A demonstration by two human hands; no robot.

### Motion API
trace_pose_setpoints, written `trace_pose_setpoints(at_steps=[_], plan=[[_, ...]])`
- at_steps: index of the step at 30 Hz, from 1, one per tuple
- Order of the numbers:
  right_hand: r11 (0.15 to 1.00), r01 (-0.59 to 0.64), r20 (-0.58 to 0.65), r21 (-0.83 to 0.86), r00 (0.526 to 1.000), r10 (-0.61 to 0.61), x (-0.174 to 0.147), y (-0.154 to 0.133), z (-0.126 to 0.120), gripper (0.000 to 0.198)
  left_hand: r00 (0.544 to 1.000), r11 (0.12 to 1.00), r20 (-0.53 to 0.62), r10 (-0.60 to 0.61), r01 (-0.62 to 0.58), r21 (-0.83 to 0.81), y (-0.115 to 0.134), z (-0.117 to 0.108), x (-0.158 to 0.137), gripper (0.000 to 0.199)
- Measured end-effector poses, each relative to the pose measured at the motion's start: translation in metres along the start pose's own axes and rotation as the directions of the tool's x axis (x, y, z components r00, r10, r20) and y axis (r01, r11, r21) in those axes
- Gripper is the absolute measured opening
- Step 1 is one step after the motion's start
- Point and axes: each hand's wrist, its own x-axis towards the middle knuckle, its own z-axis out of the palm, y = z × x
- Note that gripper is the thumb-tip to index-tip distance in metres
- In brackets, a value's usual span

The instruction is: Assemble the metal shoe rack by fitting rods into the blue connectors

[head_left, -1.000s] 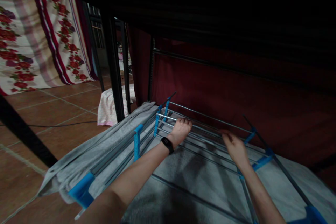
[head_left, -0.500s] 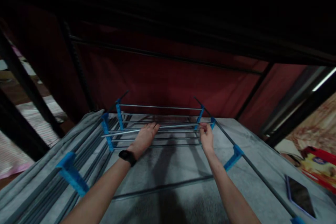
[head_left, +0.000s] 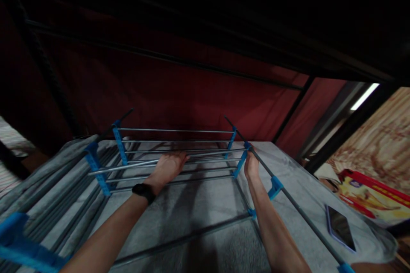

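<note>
A rack frame of thin metal rods and blue plastic brackets lies on a grey blanket [head_left: 198, 202]. My left hand [head_left: 169, 165], with a black band at the wrist, is closed over a loose-looking metal rod [head_left: 128, 166]. That rod slants across the frame, its left end sticking out past the left blue bracket [head_left: 98, 170] and its right end reaching the right blue bracket [head_left: 241, 160]. On the outer side of the right bracket, my right hand [head_left: 252, 166] grips it, with its fingertips partly hidden behind the bracket and side pole [head_left: 261, 160].
Several spare poles [head_left: 67, 192] lie along the left side. At the right are a phone [head_left: 340, 227] and a red and yellow package [head_left: 374, 196]. Dark metal posts [head_left: 294, 108] and a red cloth wall [head_left: 179, 94] enclose the back. A dark surface hangs overhead.
My right hand has moved from inside the right bracket to its outer side. The rod's right end now meets that bracket. The view has shifted to the right.
</note>
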Motion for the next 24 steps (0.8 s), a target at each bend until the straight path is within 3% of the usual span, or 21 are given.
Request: trace_pose_setpoints(at_steps=[13, 19, 24], plan=[[0.985, -0.018, 0.032, -0.173, 0.999, 0.024, -0.001, -0.007, -0.002, 0.054, 0.99, 0.998, 0.141, -0.006, -0.004, 0.064, -0.004, -0.024, 0.015, 0.053], [0.988, -0.046, 0.007, -0.15, 0.999, 0.048, -0.003, -0.013, 0.001, 0.058, 0.988, 0.997, 0.15, 0.032, -0.042, 0.069, -0.006, -0.036, 0.023, 0.049], [0.983, -0.033, 0.015, -0.178, 0.999, 0.036, -0.004, -0.017, 0.002, 0.057, 0.991, 0.999, 0.133, 0.028, -0.031, 0.023, -0.01, -0.032, 0.026, 0.047]])
